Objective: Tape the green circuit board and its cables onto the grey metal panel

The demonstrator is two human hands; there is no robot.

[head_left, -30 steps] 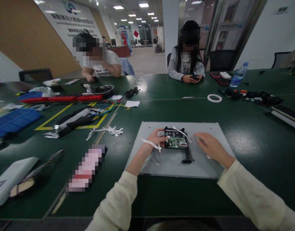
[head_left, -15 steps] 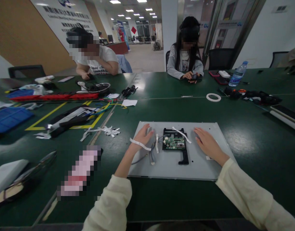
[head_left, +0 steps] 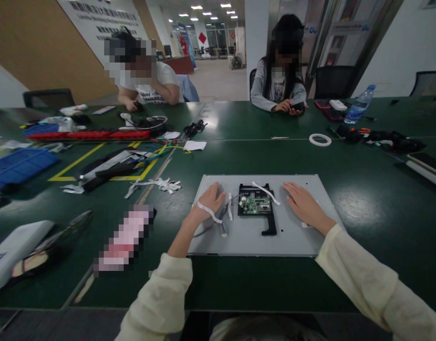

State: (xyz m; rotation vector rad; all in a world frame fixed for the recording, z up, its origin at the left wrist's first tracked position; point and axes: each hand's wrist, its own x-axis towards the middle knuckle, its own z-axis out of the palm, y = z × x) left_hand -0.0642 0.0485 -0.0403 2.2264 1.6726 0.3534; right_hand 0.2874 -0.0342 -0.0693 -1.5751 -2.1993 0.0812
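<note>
A flat grey panel (head_left: 239, 246) lies on the table in front of me. At its middle sits a green circuit board (head_left: 255, 204) in a black bracket (head_left: 270, 225), with a white tape strip (head_left: 265, 192) crossing the bracket's top right. My left hand (head_left: 211, 201) rests on the panel's left part, fingers extended, and a white strip runs across its back. Beside it, grey cables (head_left: 223, 227) reach toward the board, with another tape strip (head_left: 230, 206) over them. My right hand (head_left: 303, 203) lies flat on the right part, fingers out, holding nothing.
Left of the panel lie a blurred pink phone-shaped thing (head_left: 127, 241), a bunch of white strips (head_left: 166, 184) and a blue basket (head_left: 22, 166). Farther back are a tape roll (head_left: 320, 139) and a water bottle (head_left: 360, 105). Two people (head_left: 150, 85) sit across the table.
The view has shifted slightly, so the panel and table sit higher in the picture. Both my hands keep nearly the same places on the panel.
</note>
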